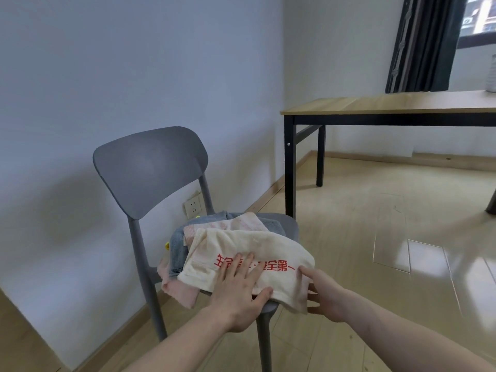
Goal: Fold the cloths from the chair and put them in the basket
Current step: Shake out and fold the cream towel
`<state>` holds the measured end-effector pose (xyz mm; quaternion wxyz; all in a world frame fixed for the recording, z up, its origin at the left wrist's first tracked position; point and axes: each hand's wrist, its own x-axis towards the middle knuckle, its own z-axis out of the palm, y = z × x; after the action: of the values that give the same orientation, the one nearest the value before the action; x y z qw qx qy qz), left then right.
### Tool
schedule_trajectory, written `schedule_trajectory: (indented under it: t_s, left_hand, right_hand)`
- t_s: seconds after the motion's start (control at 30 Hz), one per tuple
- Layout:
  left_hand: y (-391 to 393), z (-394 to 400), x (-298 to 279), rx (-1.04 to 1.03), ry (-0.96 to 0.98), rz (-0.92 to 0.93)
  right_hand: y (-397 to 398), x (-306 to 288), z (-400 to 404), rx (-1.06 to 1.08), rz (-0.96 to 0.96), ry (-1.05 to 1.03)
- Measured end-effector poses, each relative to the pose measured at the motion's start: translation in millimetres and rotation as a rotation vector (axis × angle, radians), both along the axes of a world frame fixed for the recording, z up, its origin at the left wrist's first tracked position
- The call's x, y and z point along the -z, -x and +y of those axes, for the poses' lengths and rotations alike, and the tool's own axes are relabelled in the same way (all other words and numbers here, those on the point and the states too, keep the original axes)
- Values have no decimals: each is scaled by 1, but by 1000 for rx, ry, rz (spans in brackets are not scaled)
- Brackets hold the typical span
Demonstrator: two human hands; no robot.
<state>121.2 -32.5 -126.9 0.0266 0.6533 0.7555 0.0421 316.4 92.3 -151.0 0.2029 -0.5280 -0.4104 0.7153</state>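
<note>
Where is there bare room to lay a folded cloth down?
The wooden table shows a long bare top, apart from an object at its far right edge. The chair seat is crowded: cream cloth, pink cloth and grey cloth nearly cover it.

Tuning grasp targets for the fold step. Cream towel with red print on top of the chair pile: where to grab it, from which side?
Take the cream towel by its near right corner, which overhangs the chair seat beside the right hand. Come from the front right, pinching above and below the free edge. The left hand lies flat on its middle.
</note>
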Motion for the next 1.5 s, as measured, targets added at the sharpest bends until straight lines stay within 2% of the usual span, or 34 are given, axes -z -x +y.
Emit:
schedule_trajectory:
  t_s: [0.3,0.5,0.73,0.87,0.97,1.1,1.2,1.3,1.4,1.5]
  left_hand:
    - [6,-12,-7,6,-44,-129]
    - [14,-22,-6,-4,-16,-143]
    - [16,-29,-9,-16,-11,-166]
    - [17,-28,-9,-27,-8,-188]
    - [15,-27,-11,-28,-29,-196]
    - [12,-27,-19,-13,-116,-253]
    - [17,-29,-30,-40,-300,-411]
    - [26,-39,-43,-143,-505,-581]
    - [40,-51,-53,-270,-596,-738]
    - [62,-62,-56,-406,-665,-810]
  right_hand:
    - [-5,7,1,-21,5,-18]
    - [-1,-9,-15,6,116,29]
    - [-11,-9,-12,-7,142,50]
    - [-25,-19,-9,-9,177,-15]
    - [-39,-30,-2,68,197,-89]
    - [-38,-58,0,154,155,-255]
    - [-14,-96,-8,127,150,-372]
    - [26,-130,-20,50,138,-461]
    - [71,-145,-33,7,99,-532]
    - [115,-144,-45,-22,91,-543]
